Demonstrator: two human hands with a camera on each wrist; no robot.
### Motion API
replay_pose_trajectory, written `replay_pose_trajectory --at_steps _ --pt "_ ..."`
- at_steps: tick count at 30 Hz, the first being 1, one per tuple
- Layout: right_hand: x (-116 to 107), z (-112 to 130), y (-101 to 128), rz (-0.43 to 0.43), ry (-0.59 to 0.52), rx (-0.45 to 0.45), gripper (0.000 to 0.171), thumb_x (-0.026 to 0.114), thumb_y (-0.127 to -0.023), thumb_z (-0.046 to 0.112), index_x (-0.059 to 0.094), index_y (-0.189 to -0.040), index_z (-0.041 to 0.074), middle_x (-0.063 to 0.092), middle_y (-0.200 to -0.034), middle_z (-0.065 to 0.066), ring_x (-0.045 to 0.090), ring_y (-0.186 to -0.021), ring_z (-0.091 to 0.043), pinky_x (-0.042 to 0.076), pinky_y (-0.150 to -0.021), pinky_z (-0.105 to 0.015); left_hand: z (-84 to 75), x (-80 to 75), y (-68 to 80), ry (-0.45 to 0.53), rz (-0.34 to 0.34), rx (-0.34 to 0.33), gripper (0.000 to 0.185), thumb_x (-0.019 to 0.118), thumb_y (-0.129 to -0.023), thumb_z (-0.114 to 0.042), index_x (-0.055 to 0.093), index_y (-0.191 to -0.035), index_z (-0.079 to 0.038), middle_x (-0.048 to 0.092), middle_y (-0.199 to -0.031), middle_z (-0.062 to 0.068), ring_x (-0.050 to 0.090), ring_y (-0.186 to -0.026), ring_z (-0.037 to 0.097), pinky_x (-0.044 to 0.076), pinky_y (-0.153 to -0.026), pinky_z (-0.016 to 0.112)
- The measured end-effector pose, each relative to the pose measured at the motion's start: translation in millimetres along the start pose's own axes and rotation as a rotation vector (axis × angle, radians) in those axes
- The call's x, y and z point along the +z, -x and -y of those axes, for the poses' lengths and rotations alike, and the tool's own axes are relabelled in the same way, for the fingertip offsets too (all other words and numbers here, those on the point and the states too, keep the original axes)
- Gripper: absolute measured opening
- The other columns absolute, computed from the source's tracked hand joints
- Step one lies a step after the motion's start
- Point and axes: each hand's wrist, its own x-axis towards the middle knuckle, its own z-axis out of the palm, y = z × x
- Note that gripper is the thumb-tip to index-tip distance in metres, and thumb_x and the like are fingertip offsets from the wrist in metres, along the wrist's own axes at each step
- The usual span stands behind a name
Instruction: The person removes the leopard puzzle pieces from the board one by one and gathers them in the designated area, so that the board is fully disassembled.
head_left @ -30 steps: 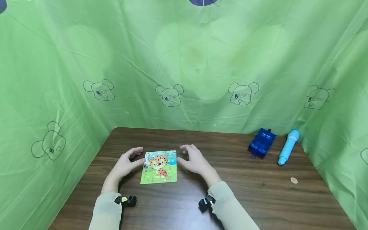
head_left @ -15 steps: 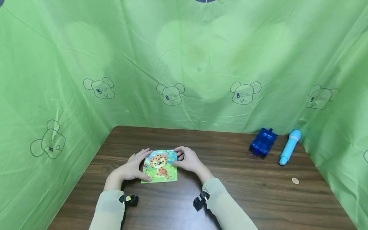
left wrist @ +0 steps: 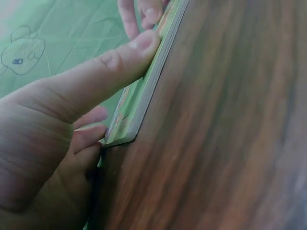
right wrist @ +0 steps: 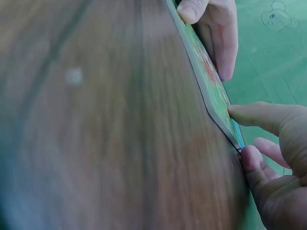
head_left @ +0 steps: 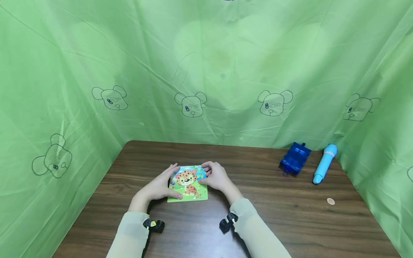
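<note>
A green cloth (head_left: 19, 200) printed with cartoon animal heads hangs at the left. The left hand (head_left: 157, 186) grips the near-left part of a leopard picture board (head_left: 188, 183), thumb on its face, fingers along its left edge, parted only by the board's corner. That board lies on the wood-grain table (head_left: 258, 179), between the hands. The right hand (head_left: 220, 178) pinches its right edge, thumb on top, fingers part-curled. Well to the right stands a translucent blue plastic case (head_left: 295, 158), its contents indistinct, then a light-blue toy microphone (head_left: 324, 164) and, nearer, a small pale disc (head_left: 330, 201).
</note>
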Motion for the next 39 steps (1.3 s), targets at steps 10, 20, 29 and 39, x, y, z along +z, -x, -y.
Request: replay_pose_trajectory --at_steps 10,20,29,39 --pt "-6 -4 -3 -0.014 0.003 0.047 0.059 0.098 -0.08 0.021 0.072 -0.129 0.001 0.064 -0.108 -0.007 0.06 -0.091 -0.016 0.054 -0.085 -0.034 6.5 0.8 -0.8 0.019 -0.04 0.04 0.109 0.096 -0.082 -0.049 0.042 -0.169 -0.013 0.03 -0.18 0.005 0.018 -0.168 0.036 0.024 -0.128 0.071" --pt "-2 -3 -5 0.009 -0.01 0.091 0.061 0.099 -0.079 0.019 0.07 -0.131 0.002 0.06 -0.103 -0.007 0.054 -0.09 -0.016 0.049 -0.083 -0.031 10.8 0.4 -0.5 -0.004 0.013 0.108 0.092 0.086 -0.095 -0.035 0.04 -0.169 -0.007 0.024 -0.181 0.013 0.011 -0.167 0.043 0.022 -0.126 0.075" --pt "0 -2 -4 -0.007 -0.002 0.092 0.061 0.098 -0.079 0.018 0.07 -0.132 0.003 0.059 -0.101 -0.005 0.053 -0.09 -0.015 0.049 -0.083 -0.032 12.1 -0.8 -0.1 0.015 0.055 0.131 0.095 0.086 -0.093 -0.031 0.037 -0.17 -0.007 0.018 -0.182 0.015 0.003 -0.168 0.045 0.012 -0.126 0.079" --pt "0 5 -2 -0.009 0.023 0.115 0.062 0.097 -0.079 0.018 0.068 -0.131 0.0 0.06 -0.104 -0.008 0.053 -0.09 -0.016 0.049 -0.084 -0.032 9.0 -1.0 1.5 -0.002 0.06 0.117 0.091 0.085 -0.092 -0.031 0.041 -0.17 -0.013 0.017 -0.182 0.014 0.003 -0.167 0.046 0.01 -0.125 0.081"
